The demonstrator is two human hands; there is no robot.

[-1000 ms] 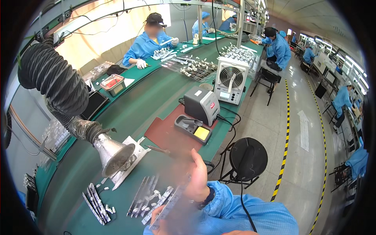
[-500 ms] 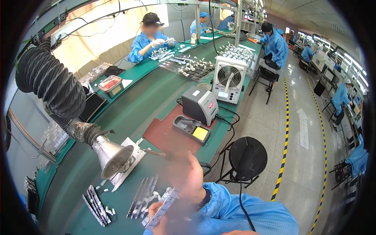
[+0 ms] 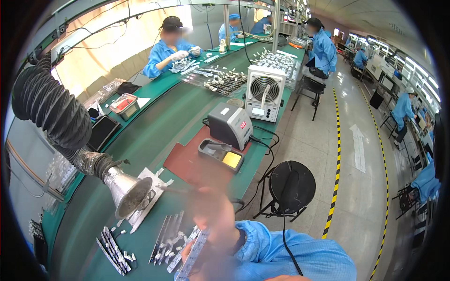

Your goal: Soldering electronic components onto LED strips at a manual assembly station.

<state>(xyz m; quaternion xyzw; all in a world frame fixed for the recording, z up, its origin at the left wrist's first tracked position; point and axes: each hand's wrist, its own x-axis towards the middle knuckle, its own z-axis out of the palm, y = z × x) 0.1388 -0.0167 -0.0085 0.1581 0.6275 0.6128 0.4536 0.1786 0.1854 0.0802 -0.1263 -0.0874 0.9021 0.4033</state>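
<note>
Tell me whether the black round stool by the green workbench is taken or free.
Free. The black round stool stands on the floor beside the green workbench with its seat bare; nobody sits on it and nothing lies on it.

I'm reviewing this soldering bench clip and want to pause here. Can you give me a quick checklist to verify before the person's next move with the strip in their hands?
1. Strip of small parts held in hand: ok, the left hand is under it, though blurred.
2. Right hand grip: cannot tell, motion blur hides the fingers.
3. Fume funnel over the metal fixture plate: ok, its mouth points down at it.
4. Spare strips within reach on the green bench: ok.
5. Iron stand on the red mat: ok, upright beside the grey station.
</note>
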